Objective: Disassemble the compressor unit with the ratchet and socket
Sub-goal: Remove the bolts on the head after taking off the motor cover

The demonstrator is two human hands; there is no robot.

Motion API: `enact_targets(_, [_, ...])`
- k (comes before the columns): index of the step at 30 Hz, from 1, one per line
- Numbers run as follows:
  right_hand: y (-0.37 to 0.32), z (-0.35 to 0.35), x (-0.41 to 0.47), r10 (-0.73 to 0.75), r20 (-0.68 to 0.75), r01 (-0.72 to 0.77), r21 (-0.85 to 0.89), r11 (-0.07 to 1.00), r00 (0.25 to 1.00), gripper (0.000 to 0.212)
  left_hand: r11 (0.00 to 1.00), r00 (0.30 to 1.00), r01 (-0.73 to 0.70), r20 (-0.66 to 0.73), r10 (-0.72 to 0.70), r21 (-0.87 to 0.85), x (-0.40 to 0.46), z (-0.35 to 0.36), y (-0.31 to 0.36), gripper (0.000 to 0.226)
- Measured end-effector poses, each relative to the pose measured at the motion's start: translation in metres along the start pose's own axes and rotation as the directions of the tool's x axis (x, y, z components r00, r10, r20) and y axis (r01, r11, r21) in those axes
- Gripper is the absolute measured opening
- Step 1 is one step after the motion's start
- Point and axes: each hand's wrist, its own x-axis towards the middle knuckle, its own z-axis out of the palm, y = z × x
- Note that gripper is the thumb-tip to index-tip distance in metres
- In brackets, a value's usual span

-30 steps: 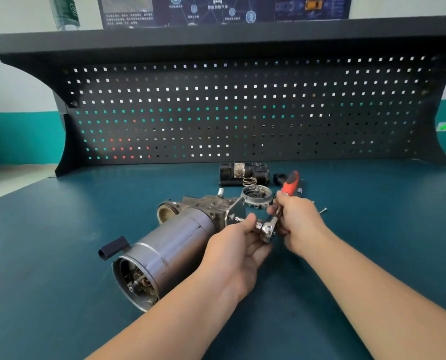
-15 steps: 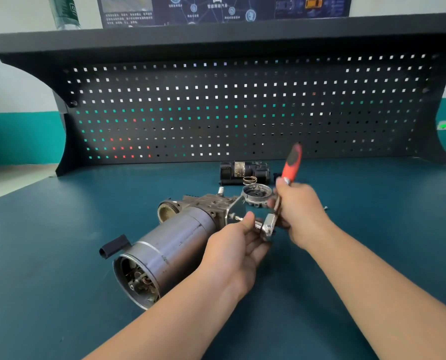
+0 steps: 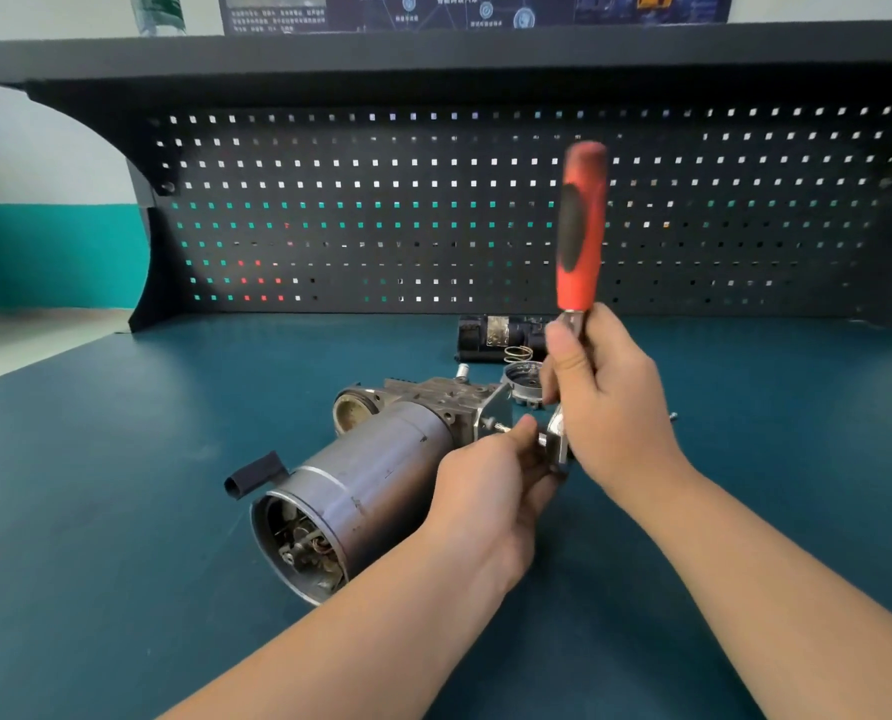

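Observation:
The compressor unit [image 3: 376, 480] lies on its side on the teal bench, a grey metal cylinder with its open end toward me and a cast block at the far end. The ratchet [image 3: 581, 226] has a red and black handle that now stands nearly upright; its chrome head with the socket [image 3: 555, 444] sits at a bolt on the block's right face. My right hand [image 3: 605, 402] grips the ratchet's shank just below the handle. My left hand [image 3: 490, 491] pinches the socket end at the ratchet head, beside the block.
Behind the unit lie a black motor part [image 3: 496, 337], a small spring [image 3: 517, 353] and a round metal cap [image 3: 523, 383]. A loose screw [image 3: 672, 417] lies right of my right hand. A black pegboard [image 3: 433, 210] closes off the back of the bench.
My right hand has swung the ratchet handle up from a low tilt to nearly vertical. My left hand has stayed at the socket and the compressor has hardly moved.

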Motion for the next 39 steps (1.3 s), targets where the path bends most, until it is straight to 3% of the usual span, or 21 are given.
enact_targets(1, [0.003,0.000,0.004,0.164,-0.053,-0.162,0.033,0.986,0.985,0.025,1.000,1.000,-0.005,-0.020,0.005,0.001,0.001,0.000,-0.001,0.015])
enact_targets(2, [0.008,-0.001,0.008,0.385,-0.084,-0.377,0.092,0.922,0.919,0.027,1.000,0.999,-0.011,-0.037,0.011,0.004,0.001,0.001,-0.001,0.013])
enact_targets(4, [0.019,-0.003,0.011,0.786,0.023,-0.732,0.382,0.565,0.618,0.029,1.000,0.999,-0.017,-0.049,0.018,0.011,0.002,0.001,-0.003,0.013])
enact_targets(5, [0.024,-0.002,0.010,0.860,0.111,-0.780,0.490,0.388,0.498,0.029,1.000,0.999,-0.019,-0.047,0.020,0.012,0.003,0.000,-0.004,0.012])
enact_targets(6, [0.026,0.000,0.009,0.882,0.153,-0.791,0.529,0.307,0.445,0.029,1.000,0.999,-0.020,-0.045,0.021,0.009,0.003,0.000,-0.004,0.011])
enact_targets(7, [0.027,0.001,0.008,0.873,0.142,-0.789,0.514,0.337,0.466,0.029,1.000,0.999,-0.020,-0.044,0.020,0.005,0.003,-0.001,-0.003,0.010])
enact_targets(9, [0.023,0.003,0.007,0.735,0.022,-0.685,0.384,0.619,0.678,0.029,1.000,0.999,-0.019,-0.042,0.019,-0.006,0.003,-0.001,-0.002,0.008])
enact_targets(11, [0.008,0.001,0.006,0.421,-0.070,-0.400,0.201,0.894,0.904,0.029,0.999,0.999,-0.030,-0.014,0.031,0.009,0.002,-0.002,-0.002,0.008])
enact_targets(12, [0.001,-0.001,0.005,0.242,-0.050,-0.232,0.153,0.961,0.969,0.027,0.999,0.999,-0.037,0.006,0.037,0.022,0.001,-0.002,-0.002,0.010])
enact_targets(15, [-0.008,-0.003,-0.003,-0.100,0.076,0.101,-0.009,0.995,0.992,0.021,0.999,0.999,-0.025,0.038,0.024,0.034,0.003,-0.003,-0.002,0.023])
enact_targets(18, [-0.006,0.001,-0.002,-0.032,0.007,0.032,-0.013,0.999,0.999,0.025,1.000,0.999,-0.016,0.028,0.016,0.022,0.004,-0.003,-0.001,0.022])
enact_targets(20, [0.000,0.001,0.005,0.245,-0.085,-0.244,0.022,0.970,0.966,0.027,1.000,1.000,-0.024,0.004,0.024,0.020,0.004,-0.002,-0.001,0.014])
enact_targets(21, [0.006,0.000,0.008,0.453,-0.096,-0.448,0.065,0.891,0.886,0.027,0.999,1.000,-0.028,-0.007,0.028,0.024,0.003,-0.002,-0.002,0.009])
enact_targets(23, [0.021,-0.004,0.011,0.823,0.029,-0.794,0.288,0.536,0.567,0.028,0.999,0.999,-0.036,-0.011,0.036,0.040,0.003,-0.002,-0.003,0.007])
enact_targets(24, [0.026,-0.005,0.010,0.901,0.131,-0.861,0.379,0.339,0.413,0.028,0.998,0.999,-0.039,-0.008,0.039,0.045,0.003,-0.003,-0.004,0.007])
enact_targets(25, [0.029,-0.005,0.008,0.927,0.201,-0.880,0.428,0.207,0.316,0.029,0.998,0.999,-0.042,-0.006,0.042,0.042,0.004,-0.003,-0.004,0.008])
enact_targets(26, [0.029,-0.005,0.006,0.926,0.245,-0.883,0.441,0.157,0.287,0.030,0.999,0.999,-0.043,-0.009,0.043,0.031,0.003,-0.003,-0.004,0.007])
enact_targets(28, [0.028,-0.003,0.006,0.913,0.258,-0.879,0.441,0.181,0.317,0.032,0.999,0.999,-0.043,-0.030,0.043,-0.001,0.003,-0.002,-0.002,0.005])
enact_targets(32, [0.022,-0.004,0.012,0.887,0.190,-0.855,0.409,0.319,0.422,0.030,0.998,0.997,-0.036,-0.069,0.033,-0.050,0.004,-0.003,-0.003,0.024])
enact_targets(36, [0.019,-0.008,0.012,0.879,0.180,-0.878,0.289,0.382,0.442,0.030,0.998,0.998,-0.007,-0.064,0.003,-0.057,0.002,-0.001,-0.003,0.021])
enact_targets(39, [0.022,-0.016,0.015,0.878,0.233,-0.907,0.155,0.392,0.419,0.030,0.998,1.000,0.015,0.013,-0.016,0.068,-0.001,-0.002,-0.005,0.019])
